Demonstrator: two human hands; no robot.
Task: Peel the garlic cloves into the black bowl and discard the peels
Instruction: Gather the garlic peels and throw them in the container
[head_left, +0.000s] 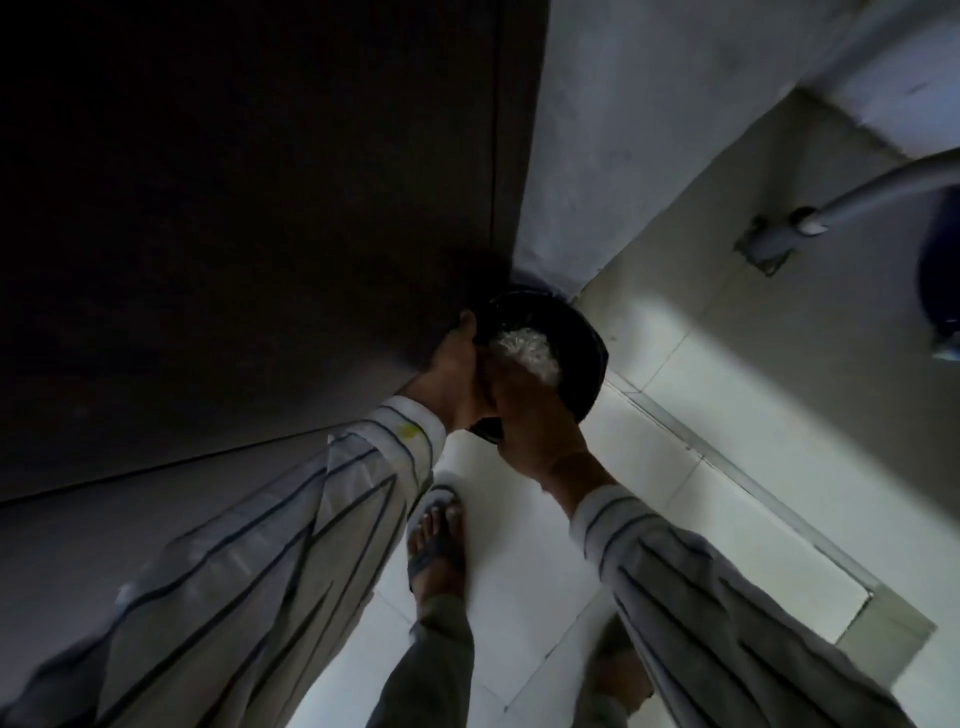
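I am holding the black bowl (566, 332) out in front of me above the pale tiled floor (675, 384), beside a dark door (260, 208), and a heap of white, papery garlic peels (527, 354) is showing inside it. My left hand (452, 374) is gripping the near rim with fingers curled over the edge, while my right hand (524, 421) is wrapping around the bowl's underside.
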